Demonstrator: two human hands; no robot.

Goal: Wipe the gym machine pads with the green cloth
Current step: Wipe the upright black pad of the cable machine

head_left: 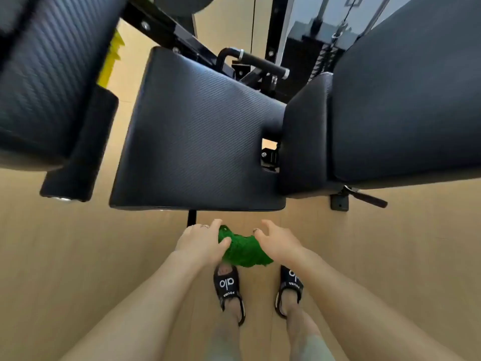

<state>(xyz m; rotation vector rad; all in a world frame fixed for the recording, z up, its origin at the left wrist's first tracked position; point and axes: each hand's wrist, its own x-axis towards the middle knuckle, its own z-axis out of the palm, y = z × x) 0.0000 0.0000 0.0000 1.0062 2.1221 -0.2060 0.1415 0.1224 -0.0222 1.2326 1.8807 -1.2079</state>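
Observation:
A crumpled green cloth point(243, 250) hangs between my two hands, just in front of the near edge of the black seat pad point(197, 131). My left hand point(201, 242) grips the cloth's left end with thumb and fingers. My right hand point(277, 241) holds its right end, fingers partly spread. Both hands are below the pad's edge and do not touch it. A tall black back pad point(406, 95) rises on the right. Another ribbed black pad point(44, 74) fills the upper left.
The machine's black frame and a handle bar point(263, 62) stand behind the seat, with a weight stack point(322, 58) further back. A lever point(367, 198) sticks out under the back pad. My feet in black sandals point(229, 287) stand on the pale wood floor.

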